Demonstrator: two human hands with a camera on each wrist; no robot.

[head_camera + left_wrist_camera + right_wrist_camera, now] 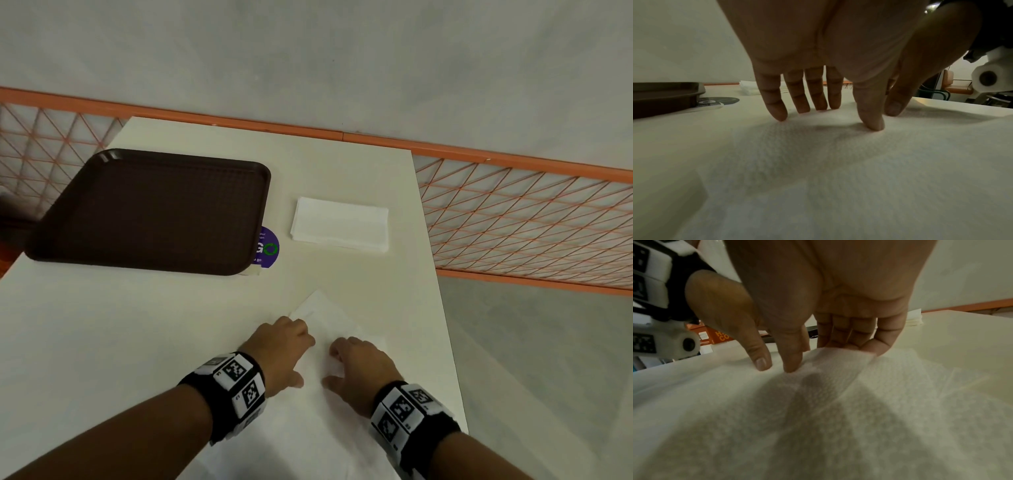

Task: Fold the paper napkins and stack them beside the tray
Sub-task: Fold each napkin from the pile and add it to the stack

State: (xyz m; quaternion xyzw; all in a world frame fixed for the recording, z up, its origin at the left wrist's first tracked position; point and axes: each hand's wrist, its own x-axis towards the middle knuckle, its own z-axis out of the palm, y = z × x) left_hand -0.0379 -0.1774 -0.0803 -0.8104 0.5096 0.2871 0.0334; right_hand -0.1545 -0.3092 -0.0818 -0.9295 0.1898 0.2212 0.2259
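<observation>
Here both hands are working the napkin (322,394) lying flat on the near table (137,325): left hand (818,65) pressing w/ straight fingers, right hand (838,313) pinching a lifted fold. Thin, soft, tearable, so probably best taken at the edges. Farther off, the folded stack (340,224) is sitting just beside the tray (102,159).

A big white napkin (318,404) lies open near a neat napkin stack (339,224) beside the brown tray (150,209).
</observation>
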